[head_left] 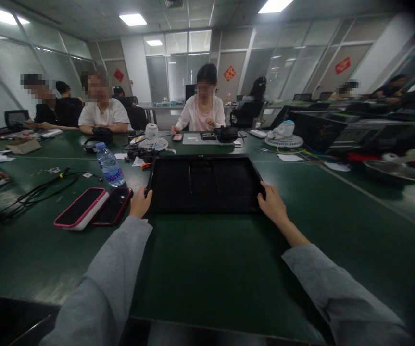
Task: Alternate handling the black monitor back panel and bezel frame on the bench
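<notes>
Green table (210,269), glass-walled office (169,79): my left hand (140,204) and right hand (273,203) grip a black casing (203,187), long axis crosswise, hollow facing me.

Looks like a black rectangular monitor casing (204,192), shallow and tray-like, with a thin raised rim. Shows the hollow side to the camera, two thin lines running from far to near across the floor and a dark raised part between them by the far edge. Bears a small pale mark midway along the far rim. Held by both short sides, long edges running left to right, over the green worktop (207,269)
</notes>
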The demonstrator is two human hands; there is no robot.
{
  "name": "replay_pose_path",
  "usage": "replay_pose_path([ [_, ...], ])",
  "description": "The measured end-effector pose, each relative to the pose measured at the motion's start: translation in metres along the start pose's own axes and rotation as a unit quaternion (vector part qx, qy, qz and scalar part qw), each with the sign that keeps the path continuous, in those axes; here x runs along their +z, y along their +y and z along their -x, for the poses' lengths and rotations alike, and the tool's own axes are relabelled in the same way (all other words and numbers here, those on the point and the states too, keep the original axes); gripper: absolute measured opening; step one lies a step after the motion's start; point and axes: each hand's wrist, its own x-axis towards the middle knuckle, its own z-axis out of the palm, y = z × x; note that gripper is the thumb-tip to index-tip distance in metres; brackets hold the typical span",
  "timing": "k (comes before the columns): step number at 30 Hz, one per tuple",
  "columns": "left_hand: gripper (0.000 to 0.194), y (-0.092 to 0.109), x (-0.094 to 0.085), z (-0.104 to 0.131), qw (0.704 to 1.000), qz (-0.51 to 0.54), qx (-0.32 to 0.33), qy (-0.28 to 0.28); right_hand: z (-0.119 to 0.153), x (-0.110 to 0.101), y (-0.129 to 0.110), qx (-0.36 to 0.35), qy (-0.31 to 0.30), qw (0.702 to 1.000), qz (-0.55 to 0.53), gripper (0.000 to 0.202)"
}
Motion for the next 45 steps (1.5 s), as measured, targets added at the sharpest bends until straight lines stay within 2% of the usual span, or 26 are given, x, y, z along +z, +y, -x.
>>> replay_pose_path([
  [26,0.047,0.002,-0.001,0.002,1.0,-0.001,-0.004,0.007,-0.001,0.002,0.003,-0.004,0.018,1.0,-0.003,0.058],
  [35,0.048,0.003,-0.002,0.002,1.0,-0.004,-0.002,0.003,-0.002,0.002,0.004,-0.001,0.001,1.0,-0.004,0.059],
  [45,0.05,-0.003,0.002,-0.002,1.0,0.021,-0.013,-0.003,-0.006,0.012,0.021,-0.032,0.026,0.998,-0.056,0.063],
])
